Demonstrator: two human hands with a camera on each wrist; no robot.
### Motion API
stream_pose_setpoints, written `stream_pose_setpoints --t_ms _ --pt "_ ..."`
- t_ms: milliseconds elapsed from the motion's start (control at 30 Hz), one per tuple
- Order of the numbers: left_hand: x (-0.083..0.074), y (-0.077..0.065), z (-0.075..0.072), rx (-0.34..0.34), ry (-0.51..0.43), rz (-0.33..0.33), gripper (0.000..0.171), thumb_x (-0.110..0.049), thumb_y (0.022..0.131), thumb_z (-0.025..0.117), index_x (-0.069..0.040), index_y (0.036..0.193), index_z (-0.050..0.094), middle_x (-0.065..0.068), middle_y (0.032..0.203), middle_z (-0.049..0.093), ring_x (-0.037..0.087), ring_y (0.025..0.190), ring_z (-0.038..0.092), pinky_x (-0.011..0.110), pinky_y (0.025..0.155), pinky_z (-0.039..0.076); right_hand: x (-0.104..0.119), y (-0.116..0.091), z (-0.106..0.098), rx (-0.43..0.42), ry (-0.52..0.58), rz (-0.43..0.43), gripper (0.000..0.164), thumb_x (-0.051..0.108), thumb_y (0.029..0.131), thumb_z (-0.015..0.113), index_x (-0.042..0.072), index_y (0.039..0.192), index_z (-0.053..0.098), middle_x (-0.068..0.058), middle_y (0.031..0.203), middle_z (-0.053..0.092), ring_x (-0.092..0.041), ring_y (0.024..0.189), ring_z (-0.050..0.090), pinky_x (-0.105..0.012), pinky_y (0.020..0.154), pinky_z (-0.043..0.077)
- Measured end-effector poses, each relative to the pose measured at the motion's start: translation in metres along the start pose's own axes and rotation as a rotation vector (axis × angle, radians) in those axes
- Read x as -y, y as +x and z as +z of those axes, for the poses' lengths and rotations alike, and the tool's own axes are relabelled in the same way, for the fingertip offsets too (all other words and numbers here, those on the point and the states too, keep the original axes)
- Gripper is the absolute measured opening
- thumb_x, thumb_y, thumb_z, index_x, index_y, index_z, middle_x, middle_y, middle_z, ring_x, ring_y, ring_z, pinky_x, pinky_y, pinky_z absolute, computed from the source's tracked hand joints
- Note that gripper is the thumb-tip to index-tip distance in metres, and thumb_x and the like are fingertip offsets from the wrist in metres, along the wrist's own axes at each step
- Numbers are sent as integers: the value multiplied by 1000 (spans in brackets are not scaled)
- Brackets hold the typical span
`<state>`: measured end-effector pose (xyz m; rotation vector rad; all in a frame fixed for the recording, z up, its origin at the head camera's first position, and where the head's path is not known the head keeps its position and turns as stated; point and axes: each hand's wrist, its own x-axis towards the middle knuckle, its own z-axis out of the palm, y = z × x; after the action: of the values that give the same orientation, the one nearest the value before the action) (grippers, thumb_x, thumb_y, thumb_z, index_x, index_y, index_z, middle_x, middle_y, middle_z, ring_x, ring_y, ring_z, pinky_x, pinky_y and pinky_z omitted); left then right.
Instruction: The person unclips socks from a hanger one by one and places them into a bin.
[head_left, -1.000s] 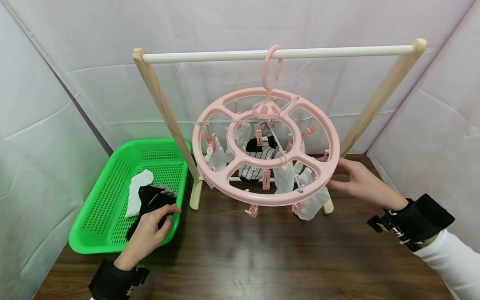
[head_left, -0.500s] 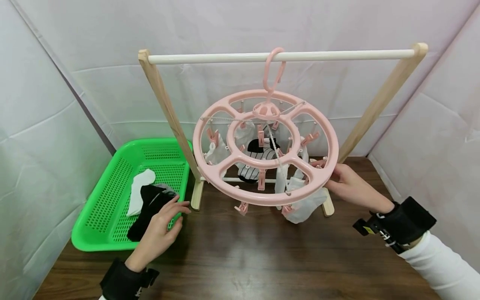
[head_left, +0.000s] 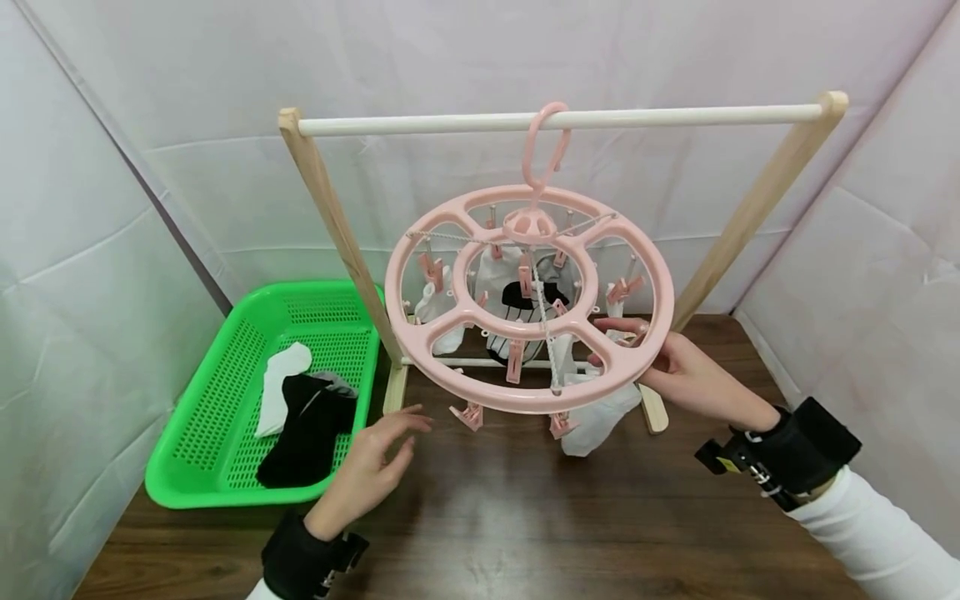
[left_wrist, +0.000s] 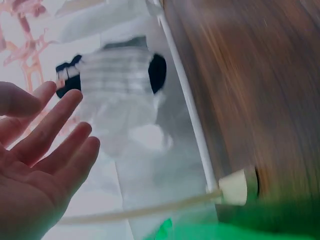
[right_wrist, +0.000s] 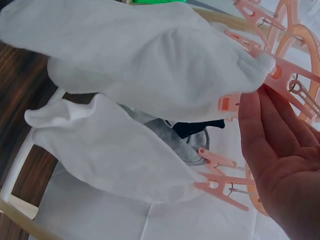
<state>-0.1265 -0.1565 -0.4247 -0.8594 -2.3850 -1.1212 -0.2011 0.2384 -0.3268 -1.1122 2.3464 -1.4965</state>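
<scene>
Both hands are loose-fingered, the right hand [head_left: 678, 371] steadying the pink sock hanger [head_left: 528, 300] hung on the rail [head_left: 675, 115], the left hand [head_left: 371, 471] empty over the counter [head_left: 525, 517]; best keep the ring level.

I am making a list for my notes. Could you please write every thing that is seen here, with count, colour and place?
drying rack: one, pale wood, back of table
round peg hanger: one, pink, hooked on rack bar
hung socks: several, mostly white, one striped, clipped under hanger
basket: one, green, table left
loose socks: white and black, in basket
table: one, dark wood
left hand: open, empty, above table
right hand: open, at hanger rim
</scene>
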Motion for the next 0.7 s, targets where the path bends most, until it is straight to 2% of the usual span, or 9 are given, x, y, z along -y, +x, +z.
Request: stream_pose_setpoints --t_ms 100,200,333,467,700 --pt "-3 3 14 22 -65 -5 33 20 80 56 -2 102 67 11 109 67 34 114 58 43 89 50 0 -2 3 -8 46 -22 48 -5 98 50 -2 143 37 -4 124 62 -13 100 63 -24 77 50" --pt "-7 8 25 38 -115 -18 34 19 80 57 -3 104 67 10 110 68 29 111 60 39 90 50 -1 -3 6 -29 100 -51 37 -8 97 49 -4 133 41 -10 118 64 -18 106 63 -24 80 50" --pt "-10 16 38 42 -161 -34 32 16 82 59 -3 107 68 8 108 69 23 107 63 38 90 50 -2 -4 12 -62 127 -64 27 -10 95 51 -2 121 47 -11 116 60 -19 103 63 -24 78 50" --pt "-14 25 49 55 -221 -16 29 15 84 58 -1 107 67 8 108 69 24 107 62 38 90 49 -3 -5 16 -99 122 -61 30 -12 93 53 -2 121 52 -6 117 57 -14 100 62 -24 77 50" --pt "-19 42 72 84 -271 34 27 11 84 62 0 109 67 13 108 68 26 104 63 39 91 48 0 -7 20 -118 132 -55 36 -12 91 56 3 124 57 -2 114 61 -11 97 60 -24 77 50"
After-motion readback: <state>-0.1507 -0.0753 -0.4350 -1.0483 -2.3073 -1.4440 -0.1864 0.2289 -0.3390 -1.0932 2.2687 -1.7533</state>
